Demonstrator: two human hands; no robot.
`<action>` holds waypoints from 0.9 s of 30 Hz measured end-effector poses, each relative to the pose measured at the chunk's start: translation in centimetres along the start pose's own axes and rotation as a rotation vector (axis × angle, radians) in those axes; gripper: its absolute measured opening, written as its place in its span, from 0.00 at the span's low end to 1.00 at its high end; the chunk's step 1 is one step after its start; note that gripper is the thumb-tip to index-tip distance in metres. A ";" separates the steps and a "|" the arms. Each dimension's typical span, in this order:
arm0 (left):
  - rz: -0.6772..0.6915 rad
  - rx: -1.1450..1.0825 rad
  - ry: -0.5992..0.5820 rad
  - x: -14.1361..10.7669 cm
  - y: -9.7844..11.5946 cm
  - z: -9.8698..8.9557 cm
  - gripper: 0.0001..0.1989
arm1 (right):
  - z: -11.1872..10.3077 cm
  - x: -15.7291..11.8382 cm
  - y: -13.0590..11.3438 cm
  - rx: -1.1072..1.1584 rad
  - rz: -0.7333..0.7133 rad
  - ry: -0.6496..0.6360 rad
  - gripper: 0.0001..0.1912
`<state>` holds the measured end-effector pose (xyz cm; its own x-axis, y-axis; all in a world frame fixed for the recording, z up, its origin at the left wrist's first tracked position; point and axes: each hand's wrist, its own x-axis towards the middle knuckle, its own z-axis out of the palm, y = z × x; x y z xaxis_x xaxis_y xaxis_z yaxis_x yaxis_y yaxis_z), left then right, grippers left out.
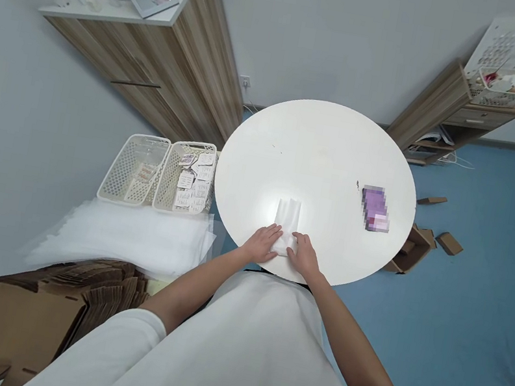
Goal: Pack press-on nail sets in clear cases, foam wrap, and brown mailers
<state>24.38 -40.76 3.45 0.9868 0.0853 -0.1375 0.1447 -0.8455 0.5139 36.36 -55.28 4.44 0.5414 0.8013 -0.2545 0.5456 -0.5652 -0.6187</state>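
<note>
now, in the head view, your landmark is the white table (325,145): the folded white sheet (290,211) lies flat near its close edge, right in front of you, with its long sides running away toward the table's far side. the step in hand seems to be flattening and squaring that sheet, so press evenly from the middle outward, line up the long edges before creasing, and go gently, since the thin, soft-looking material would probably slip or wrinkle under a hard push. your left hand (263,243) lies palm down on the sheet's left side, fingers stretched and thumb spread apart, clamped on nothing. your right hand (304,255) touches the right side near the sheet's close end, fingers slightly bent; whether thumb and finger pinch a layer, you cannot tell from here. both forearms (353,331) reach in over the table's near edge, angled inward, so the hands meet the sheet from opposite sides.
</note>
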 end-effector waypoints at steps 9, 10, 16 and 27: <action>-0.028 -0.058 -0.039 0.3 0.4 -0.8 0.39 | -0.4 0.8 -0.4 -0.225 -0.235 -0.206 0.35; -0.028 -0.073 -0.041 0.2 0.4 -0.8 0.38 | -0.3 0.7 -0.3 -0.186 -0.238 -0.210 0.35; -0.104 -0.203 -0.046 -0.9 0.7 -0.5 0.28 | -1.1 -0.4 -0.1 0.124 -0.169 -0.318 0.30; -0.528 -0.579 0.030 2.1 -0.3 -1.1 0.12 | -1.6 2.9 -1.1 0.504 0.304 -0.263 0.19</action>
<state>26.53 -39.80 3.94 0.7774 0.4205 -0.4678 0.6017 -0.2803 0.7479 38.32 -52.64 5.60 0.4148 0.6771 -0.6078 -0.0097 -0.6647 -0.7471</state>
